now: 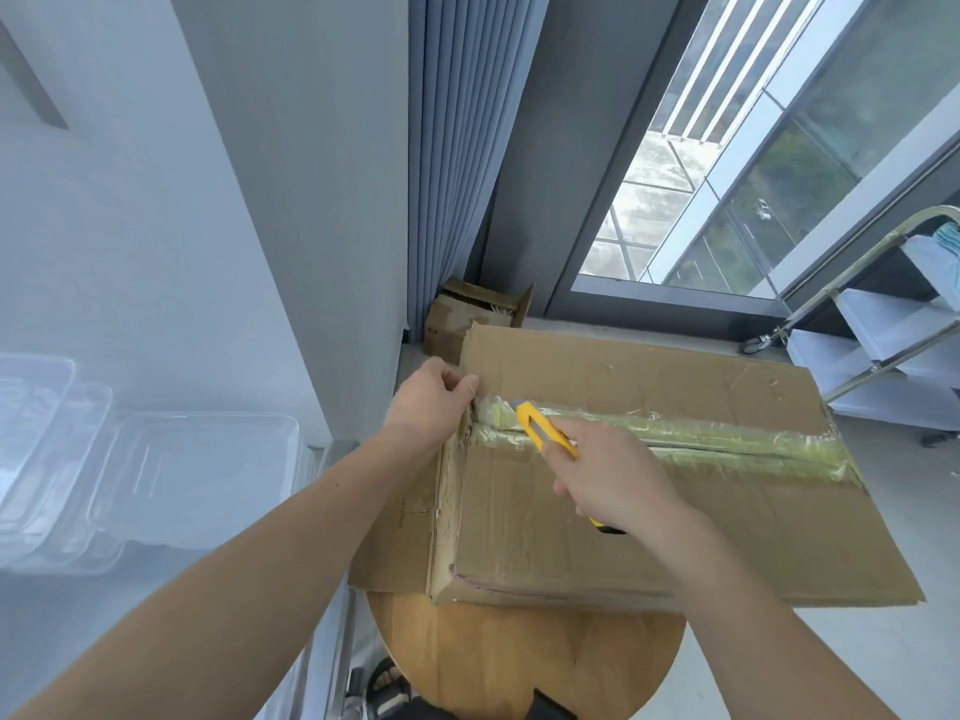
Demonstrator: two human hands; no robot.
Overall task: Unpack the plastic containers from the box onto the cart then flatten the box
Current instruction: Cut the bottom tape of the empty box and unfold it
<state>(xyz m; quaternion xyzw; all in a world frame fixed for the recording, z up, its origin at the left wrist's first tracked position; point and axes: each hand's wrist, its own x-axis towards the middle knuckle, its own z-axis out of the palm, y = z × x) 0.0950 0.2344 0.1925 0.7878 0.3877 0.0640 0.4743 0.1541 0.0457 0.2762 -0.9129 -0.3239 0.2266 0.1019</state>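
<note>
Round wooden surface [519,662] carries the cardboard box [675,517], taped face up, with its right end overhanging the surface. Greenish tape seam [727,441] runs left to right across the box top. Left hand [431,402] is at the box's left top edge, grip curled over that edge at the seam's end. Right hand [613,475] is over the box top, grip closed round a yellow utility knife [545,433]. Knife nose sits on the tape near the seam's left end, just beside the left hand; blade too small to make out. Clear plastic containers [192,475] are stacked left of the box, well apart from it, nested and fanned. What carries them is blurred. Behind the box: small open carton [467,319] on the floor against a grey curtain [447,148]. Behind the box to the right: window [727,174]. Right of the box: steel-framed cart [893,330] with white shelves, on castors. Below the box, at the surface's near edge: a sandalled foot [384,688].
</note>
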